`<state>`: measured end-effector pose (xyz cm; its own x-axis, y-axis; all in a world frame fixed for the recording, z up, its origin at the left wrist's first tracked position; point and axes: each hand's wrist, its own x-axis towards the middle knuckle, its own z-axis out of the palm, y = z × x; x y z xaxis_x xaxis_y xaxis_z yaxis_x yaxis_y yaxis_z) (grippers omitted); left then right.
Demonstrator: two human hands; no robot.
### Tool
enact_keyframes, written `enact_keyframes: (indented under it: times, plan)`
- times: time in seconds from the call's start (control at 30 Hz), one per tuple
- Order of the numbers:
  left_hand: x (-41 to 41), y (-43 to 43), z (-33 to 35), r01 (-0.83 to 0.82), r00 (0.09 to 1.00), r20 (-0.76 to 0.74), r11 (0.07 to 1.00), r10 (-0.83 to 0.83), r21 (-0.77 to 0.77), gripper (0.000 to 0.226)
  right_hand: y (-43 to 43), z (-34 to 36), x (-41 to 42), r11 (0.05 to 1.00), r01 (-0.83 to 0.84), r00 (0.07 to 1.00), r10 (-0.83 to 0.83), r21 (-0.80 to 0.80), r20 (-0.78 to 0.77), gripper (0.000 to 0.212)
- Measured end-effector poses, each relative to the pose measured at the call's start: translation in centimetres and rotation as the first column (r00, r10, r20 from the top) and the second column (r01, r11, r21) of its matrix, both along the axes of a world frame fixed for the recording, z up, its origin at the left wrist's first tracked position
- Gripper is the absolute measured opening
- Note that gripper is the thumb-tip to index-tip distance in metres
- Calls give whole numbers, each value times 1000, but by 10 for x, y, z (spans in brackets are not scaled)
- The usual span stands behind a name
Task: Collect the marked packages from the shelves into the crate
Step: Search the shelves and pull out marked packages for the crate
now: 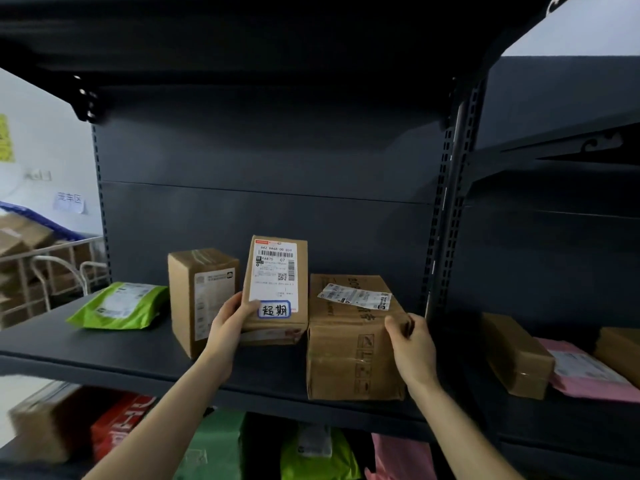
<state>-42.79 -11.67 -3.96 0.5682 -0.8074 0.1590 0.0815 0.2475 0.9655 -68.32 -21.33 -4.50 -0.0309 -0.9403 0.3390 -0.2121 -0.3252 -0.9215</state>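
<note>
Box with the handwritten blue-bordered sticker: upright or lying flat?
Upright. The marked box stands on end, label facing the camera, left hand gripping its lower left edge beside the flat-lying larger box.

Left hand grips marked box upright on shelf, thumb beside the handwritten sticker. Right hand rests on right top edge of big carton. Plain box and green bag stand to the left.

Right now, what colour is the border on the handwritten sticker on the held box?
Blue border around the white handwritten sticker, seen in the head view.
</note>
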Motion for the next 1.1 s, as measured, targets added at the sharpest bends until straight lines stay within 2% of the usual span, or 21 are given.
enact_keyframes:
  times: [0.07,0.13,0.27,0.37,0.8,1.1]
  plan:
    - [3,5,6,-6,1000,-4,1000,6,-28,20,4,0,6,1000,8,1000,-9,-5,-21,42]
    - [4,11,12,-2,1000,-9,999,2,-52,18,6,1,7,1000,9,999,-9,-9,-43,45]
    - [4,22,26,0,1000,-8,996,0,-87,41,12,4,-1,999,22,990,-26,-28,-136,57]
    - [0,29,39,16,1000,-5,992,-17,-124,47,22,7,-9,996,40,980,-56,-84,-193,62]
    - [-71,44,71,186,979,121,961,-163,-207,53,72,18,-58,974,99,943,-157,-202,-293,60]
    - [-140,33,65,309,944,166,938,-284,-154,42,76,13,-123,967,155,925,-214,-203,-315,59]
